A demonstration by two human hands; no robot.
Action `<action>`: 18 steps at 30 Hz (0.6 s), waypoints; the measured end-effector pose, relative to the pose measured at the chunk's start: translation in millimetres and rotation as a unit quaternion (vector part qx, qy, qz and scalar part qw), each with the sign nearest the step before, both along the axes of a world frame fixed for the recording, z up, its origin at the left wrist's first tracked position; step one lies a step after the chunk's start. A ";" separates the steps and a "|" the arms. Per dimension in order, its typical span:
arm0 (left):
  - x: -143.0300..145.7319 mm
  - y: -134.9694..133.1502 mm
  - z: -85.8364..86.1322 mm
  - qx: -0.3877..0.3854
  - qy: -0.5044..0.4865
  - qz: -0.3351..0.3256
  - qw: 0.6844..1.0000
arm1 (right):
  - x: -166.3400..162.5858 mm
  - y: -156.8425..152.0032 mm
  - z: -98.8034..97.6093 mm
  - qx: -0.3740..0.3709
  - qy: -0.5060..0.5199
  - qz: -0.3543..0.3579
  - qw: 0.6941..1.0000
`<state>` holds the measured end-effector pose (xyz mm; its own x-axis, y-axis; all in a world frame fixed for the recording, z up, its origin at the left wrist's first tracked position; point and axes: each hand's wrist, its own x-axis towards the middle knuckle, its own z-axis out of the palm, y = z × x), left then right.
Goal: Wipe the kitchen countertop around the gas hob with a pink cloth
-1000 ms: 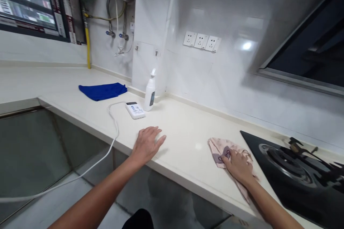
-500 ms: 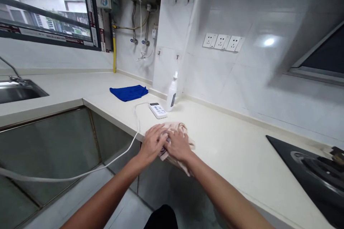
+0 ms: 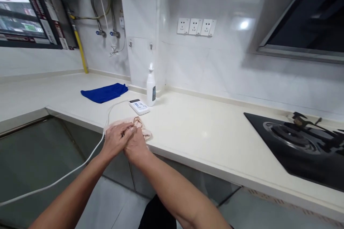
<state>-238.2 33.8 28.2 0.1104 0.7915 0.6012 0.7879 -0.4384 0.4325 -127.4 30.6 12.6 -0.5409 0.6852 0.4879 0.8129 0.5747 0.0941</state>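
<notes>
On the counter (image 3: 204,121), left hand (image 3: 115,139) and right hand (image 3: 135,143) partly hide pink cloth (image 3: 146,134); grip unclear.

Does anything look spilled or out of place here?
No spill shows. One oddity: a white cable from the white device hangs off the counter, close to the left hand and pink cloth, where it might snag.

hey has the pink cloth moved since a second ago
Yes, the pink cloth has gone left, away from the stove, toward the white device.
</notes>
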 end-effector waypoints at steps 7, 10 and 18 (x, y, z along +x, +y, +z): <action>74.0 -42.9 -24.5 0.069 0.018 -0.008 0.997 | 79.2 -38.2 -17.2 0.034 0.006 -0.003 0.999; 124.0 -61.0 -29.8 0.092 0.022 -0.042 0.995 | 128.8 -57.5 -27.7 0.044 0.007 -0.020 0.999; 253.2 -117.2 -39.1 0.100 0.022 -0.150 0.983 | 269.3 -124.6 -48.0 -0.037 0.049 -0.073 0.995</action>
